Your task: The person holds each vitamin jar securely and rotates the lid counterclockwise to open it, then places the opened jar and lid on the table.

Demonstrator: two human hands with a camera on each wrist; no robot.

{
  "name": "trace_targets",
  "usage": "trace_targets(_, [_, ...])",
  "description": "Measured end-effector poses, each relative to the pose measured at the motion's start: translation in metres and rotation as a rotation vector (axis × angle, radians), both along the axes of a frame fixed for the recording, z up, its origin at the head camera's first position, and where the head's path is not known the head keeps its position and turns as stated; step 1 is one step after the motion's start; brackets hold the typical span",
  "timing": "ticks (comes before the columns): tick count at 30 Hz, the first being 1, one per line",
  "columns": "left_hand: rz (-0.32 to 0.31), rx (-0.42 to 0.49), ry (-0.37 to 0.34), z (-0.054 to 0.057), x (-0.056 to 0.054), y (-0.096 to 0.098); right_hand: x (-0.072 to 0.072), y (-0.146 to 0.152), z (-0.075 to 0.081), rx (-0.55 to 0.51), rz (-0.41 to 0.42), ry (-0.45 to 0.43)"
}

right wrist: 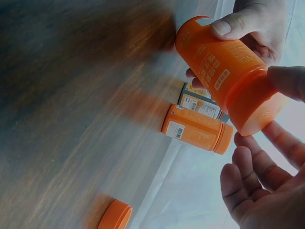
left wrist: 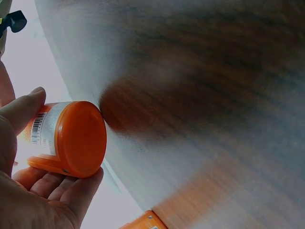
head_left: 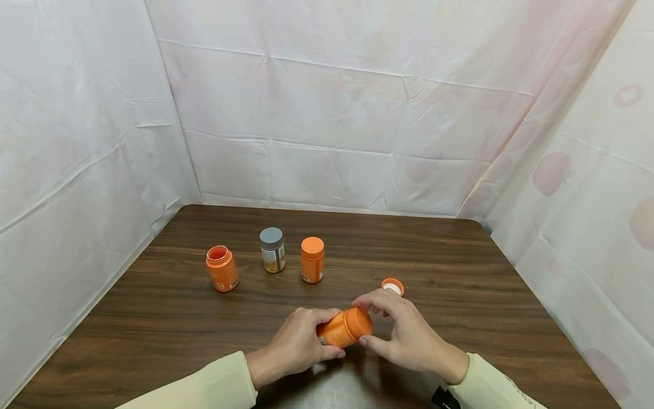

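Note:
In the head view my left hand (head_left: 298, 341) grips an orange pill bottle (head_left: 336, 332) near the front of the table, tipped over with its capped end toward the right. My left thumb and fingers wrap its lower body; its round base (left wrist: 86, 138) faces the left wrist camera. My right hand (head_left: 411, 336) pinches the bottle's orange cap (right wrist: 252, 107) between thumb and index finger, the other fingers loosely bent below. The cap sits on the bottle's neck. Just beyond my right fingers a loose orange cap (head_left: 392, 286) lies with its white inside up.
An uncapped orange bottle (head_left: 222, 272) stands at the left of the dark wooden table (head_left: 460, 267). Right of it stand a grey-lidded bottle (head_left: 273, 253) and a capped orange bottle (head_left: 313, 262). White sheets (head_left: 327, 113) hang behind and at both sides.

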State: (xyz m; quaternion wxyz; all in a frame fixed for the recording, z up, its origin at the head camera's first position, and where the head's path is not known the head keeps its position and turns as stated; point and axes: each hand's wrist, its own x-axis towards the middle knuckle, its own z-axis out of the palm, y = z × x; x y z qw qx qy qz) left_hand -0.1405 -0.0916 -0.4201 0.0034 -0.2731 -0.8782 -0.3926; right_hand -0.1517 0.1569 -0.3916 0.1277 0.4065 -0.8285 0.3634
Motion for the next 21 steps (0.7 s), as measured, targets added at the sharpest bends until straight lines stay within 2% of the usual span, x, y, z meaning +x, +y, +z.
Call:
trace_targets(7, [0.003, 0.0, 0.002, 0.0009, 0.0001, 0.0002, -0.0006, 0.0006, 0.0022, -0.011, 0.056, 0.013])
trace_targets(21, [-0.008, -0.001, 0.011, 0.0008, 0.0001, 0.0003, -0.001, 0.0008, 0.0027, -0.012, 0.086, 0.028])
